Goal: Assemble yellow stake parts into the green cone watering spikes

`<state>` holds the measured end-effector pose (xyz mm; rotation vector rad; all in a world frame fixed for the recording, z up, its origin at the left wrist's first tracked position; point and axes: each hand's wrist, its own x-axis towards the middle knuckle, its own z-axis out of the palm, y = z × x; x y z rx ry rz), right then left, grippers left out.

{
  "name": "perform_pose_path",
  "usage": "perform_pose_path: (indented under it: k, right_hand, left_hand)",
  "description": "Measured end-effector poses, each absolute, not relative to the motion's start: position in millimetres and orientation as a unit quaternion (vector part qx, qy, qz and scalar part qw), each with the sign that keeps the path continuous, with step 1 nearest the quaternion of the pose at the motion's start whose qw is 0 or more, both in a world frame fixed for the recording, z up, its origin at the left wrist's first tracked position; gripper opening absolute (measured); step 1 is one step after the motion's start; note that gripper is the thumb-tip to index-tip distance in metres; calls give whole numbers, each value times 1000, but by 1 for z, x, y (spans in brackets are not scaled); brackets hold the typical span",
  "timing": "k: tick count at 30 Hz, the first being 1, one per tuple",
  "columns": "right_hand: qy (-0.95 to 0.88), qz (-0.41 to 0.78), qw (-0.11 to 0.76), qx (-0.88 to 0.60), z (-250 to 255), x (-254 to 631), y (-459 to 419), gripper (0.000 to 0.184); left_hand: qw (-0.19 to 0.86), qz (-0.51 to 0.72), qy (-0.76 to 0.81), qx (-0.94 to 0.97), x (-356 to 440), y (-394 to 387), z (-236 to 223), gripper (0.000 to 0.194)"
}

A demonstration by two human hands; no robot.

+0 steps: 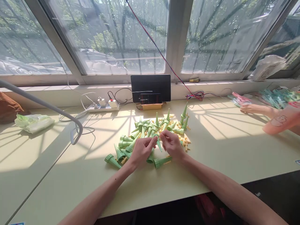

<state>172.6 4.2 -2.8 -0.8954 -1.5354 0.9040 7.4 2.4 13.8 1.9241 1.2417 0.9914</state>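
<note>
Left hand (143, 149) pinching a green cone (159, 145) tip-down between fingertips, right hand (172, 144) just beside it, fingertips pressed together, anything in them too small to tell, green cones (112, 160) and yellow pieces (186, 143) around both on the table (220, 156).

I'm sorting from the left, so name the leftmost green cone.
The green cone on its side, front left; its wide end sticks out farther left than any other.

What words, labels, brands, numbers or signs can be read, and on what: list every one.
None can be read.
Phone: faint marks on the screen, too small.
Right-hand sticker: too small.
Bottom-left sticker: cut off by the picture's edge.
Pink sleeve: drawn figure, no legible word.
</note>
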Motion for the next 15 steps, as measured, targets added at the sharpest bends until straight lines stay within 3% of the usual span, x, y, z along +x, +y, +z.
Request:
perform_pose_path:
  k: [8, 15]
  right_hand:
    - [-626, 398, 549, -385, -6, 173, 6, 32]
    - [-617, 411, 545, -392, -4, 172, 6, 34]
  left_hand:
    - [246, 391, 472, 751, 9, 2, 12, 32]
    - [143, 429, 425, 785, 8, 7, 7, 42]
